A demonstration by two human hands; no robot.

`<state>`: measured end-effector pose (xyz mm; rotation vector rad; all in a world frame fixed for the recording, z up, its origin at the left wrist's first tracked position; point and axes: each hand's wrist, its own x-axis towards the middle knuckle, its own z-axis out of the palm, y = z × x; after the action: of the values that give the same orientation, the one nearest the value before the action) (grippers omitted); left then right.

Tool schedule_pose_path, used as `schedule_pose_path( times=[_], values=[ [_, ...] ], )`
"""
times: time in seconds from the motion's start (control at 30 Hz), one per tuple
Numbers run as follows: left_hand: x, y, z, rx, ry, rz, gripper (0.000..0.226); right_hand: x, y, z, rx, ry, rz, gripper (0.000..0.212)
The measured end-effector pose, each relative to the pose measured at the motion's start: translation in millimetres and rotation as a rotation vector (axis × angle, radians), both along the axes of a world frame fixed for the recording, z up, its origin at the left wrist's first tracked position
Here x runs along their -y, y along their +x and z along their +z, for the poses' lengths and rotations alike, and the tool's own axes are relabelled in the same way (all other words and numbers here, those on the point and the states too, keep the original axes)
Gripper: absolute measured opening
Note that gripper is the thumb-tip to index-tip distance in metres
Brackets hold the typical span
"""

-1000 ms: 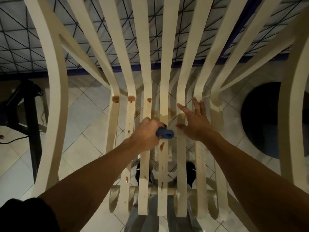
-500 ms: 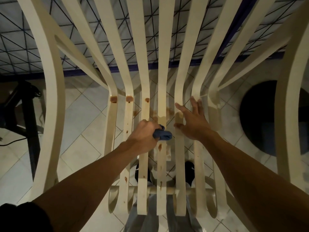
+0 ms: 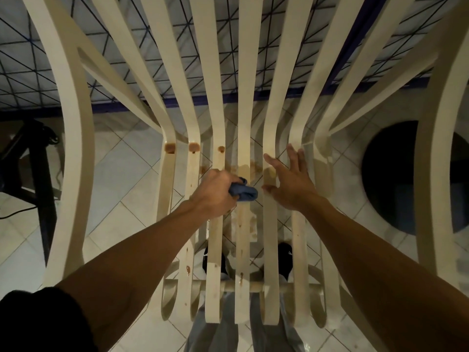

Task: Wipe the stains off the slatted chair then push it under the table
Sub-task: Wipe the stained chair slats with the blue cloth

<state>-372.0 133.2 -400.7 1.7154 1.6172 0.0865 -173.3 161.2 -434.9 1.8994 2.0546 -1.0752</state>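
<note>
A cream slatted chair (image 3: pixel 243 72) fills the view from above, its slats running from the backrest down to the seat's front edge. Brown stains (image 3: pixel 194 147) mark the bend of the left slats, and smaller spots dot the seat slats. My left hand (image 3: pixel 215 193) grips a bunched blue cloth (image 3: pixel 243 191) and presses it on the middle seat slat. My right hand (image 3: pixel 291 179) rests on the slats just right of the cloth, its fingers spread. The table (image 3: pixel 228 47) lies beyond the backrest, covered in a white cloth with a dark line pattern.
The floor is pale tile (image 3: pixel 106 179). A black stand (image 3: pixel 38 168) with a cable sits at the left. At the right lies a dark round object (image 3: pixel 396 179). My feet in dark shoes (image 3: pixel 284 257) show between the seat slats.
The view has shifted slightly. My left hand has slid the cloth a little along the middle slat. The right hand stays spread on the slats.
</note>
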Motion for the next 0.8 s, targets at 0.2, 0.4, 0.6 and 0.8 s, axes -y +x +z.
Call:
schedule_pose_path(
  times=[0.2, 0.4, 0.6, 0.8],
  values=[
    [33, 3, 14, 0.088, -0.008, -0.126, 0.017, 1, 1, 1, -0.022, -0.006, -0.012, 0.083],
    [56, -3, 10, 0.105, -0.107, -0.160, 0.020, 2, 3, 1, -0.038, -0.004, -0.002, 0.083],
    [16, 4, 24, 0.123, -0.039, -0.063, 0.021, 0, 0, -1, -0.003, 0.003, 0.008, 0.084],
    [14, 9, 17, 0.048, 0.061, -0.027, 0.022, 0, 0, -1, 0.011, 0.000, 0.010, 0.083]
  ],
)
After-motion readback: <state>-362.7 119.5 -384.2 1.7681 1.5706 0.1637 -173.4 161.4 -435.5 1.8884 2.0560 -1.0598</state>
